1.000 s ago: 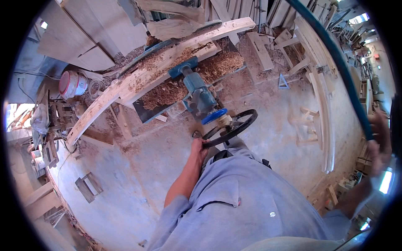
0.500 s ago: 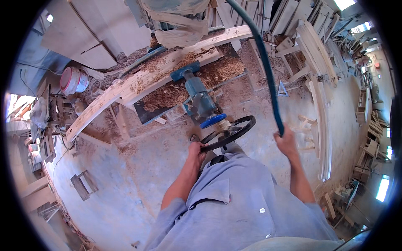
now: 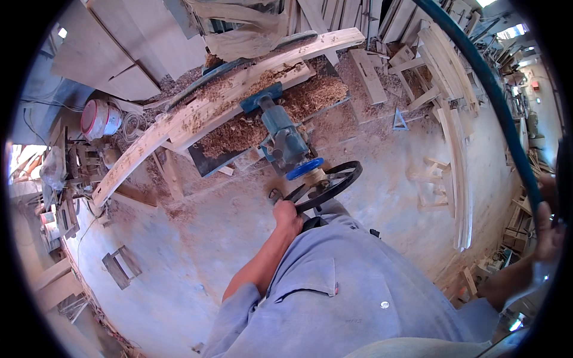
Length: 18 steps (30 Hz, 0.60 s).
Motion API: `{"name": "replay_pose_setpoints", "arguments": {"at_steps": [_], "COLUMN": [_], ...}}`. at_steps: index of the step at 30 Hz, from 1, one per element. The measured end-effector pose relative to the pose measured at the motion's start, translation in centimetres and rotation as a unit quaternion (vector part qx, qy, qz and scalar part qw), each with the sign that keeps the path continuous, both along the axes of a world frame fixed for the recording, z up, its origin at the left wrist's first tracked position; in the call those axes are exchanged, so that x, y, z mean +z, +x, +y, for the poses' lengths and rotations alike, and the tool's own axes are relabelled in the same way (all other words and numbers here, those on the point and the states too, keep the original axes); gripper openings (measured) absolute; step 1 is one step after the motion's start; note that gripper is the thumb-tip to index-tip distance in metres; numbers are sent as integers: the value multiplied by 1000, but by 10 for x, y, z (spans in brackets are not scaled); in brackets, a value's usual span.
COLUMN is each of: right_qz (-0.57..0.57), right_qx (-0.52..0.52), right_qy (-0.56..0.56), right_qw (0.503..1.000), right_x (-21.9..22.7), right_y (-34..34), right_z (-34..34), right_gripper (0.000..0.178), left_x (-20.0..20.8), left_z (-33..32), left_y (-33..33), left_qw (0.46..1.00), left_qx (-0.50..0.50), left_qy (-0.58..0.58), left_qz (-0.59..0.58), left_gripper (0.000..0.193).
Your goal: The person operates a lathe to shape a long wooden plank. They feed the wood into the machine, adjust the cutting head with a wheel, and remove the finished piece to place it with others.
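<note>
Both hands were occupied: the left hand (image 3: 289, 216) was curled shut round the near left part of the rim of a black handwheel (image 3: 337, 194), its fingertips hidden from this angle, while the right hand (image 3: 545, 231) wrapped the lower end of a long dark teal lever (image 3: 500, 98). That right hand sat close to the dark border of the view, smeared and partly lost in shadow, so its separate fingers were hard to make out. The lever's upper end was cut off by the top edge, and a cloth-like wrapping (image 3: 245, 39) hid much of the machine behind the work. Shavings (image 3: 239, 134) buried most of the dark tabletop (image 3: 206, 164) and speckled the curved wooden beam (image 3: 206, 104), which arched across the upper left and middle, its near face against the plate of a teal clamp (image 3: 285, 134). A smaller blue wheel (image 3: 304, 169) stood on the same shaft, between the clamp and the handwheel. Markings on the red and white bucket (image 3: 101, 119) at the left were too small to read. A shirt (image 3: 322, 292) filled the lower middle, with a small red tab at its pocket. The left forearm slanted up from the lower edge, elbow out and wrist nearly straight; the right arm reached far out to the side, its forearm dim.
</note>
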State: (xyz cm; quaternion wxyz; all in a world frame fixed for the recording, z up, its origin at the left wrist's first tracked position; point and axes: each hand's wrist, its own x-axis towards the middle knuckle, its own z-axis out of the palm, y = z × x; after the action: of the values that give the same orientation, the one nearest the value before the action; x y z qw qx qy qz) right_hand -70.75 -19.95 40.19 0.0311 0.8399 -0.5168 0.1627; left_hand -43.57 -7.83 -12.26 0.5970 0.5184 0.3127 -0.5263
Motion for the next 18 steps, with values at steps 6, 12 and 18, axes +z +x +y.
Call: {"name": "replay_pose_setpoints", "arguments": {"at_steps": [6, 12, 18], "right_qz": [29, -60, -66], "right_qx": [-96, -112, -140], "right_qy": [172, 236, 268], "right_qw": [980, 963, 951], "right_x": [-76, -171, -252], "right_y": [17, 13, 5], "right_z": [15, 21, 17], "right_gripper": [61, 61, 46], "left_x": [8, -1, -28], "left_z": [-5, -4, 0], "left_y": [-3, -5, -8], "left_qw": [998, 988, 996], "left_qx": [13, -113, -47], "left_qy": [58, 76, 61], "left_qz": [-31, -70, -46], "left_gripper": [28, 28, 25]}}
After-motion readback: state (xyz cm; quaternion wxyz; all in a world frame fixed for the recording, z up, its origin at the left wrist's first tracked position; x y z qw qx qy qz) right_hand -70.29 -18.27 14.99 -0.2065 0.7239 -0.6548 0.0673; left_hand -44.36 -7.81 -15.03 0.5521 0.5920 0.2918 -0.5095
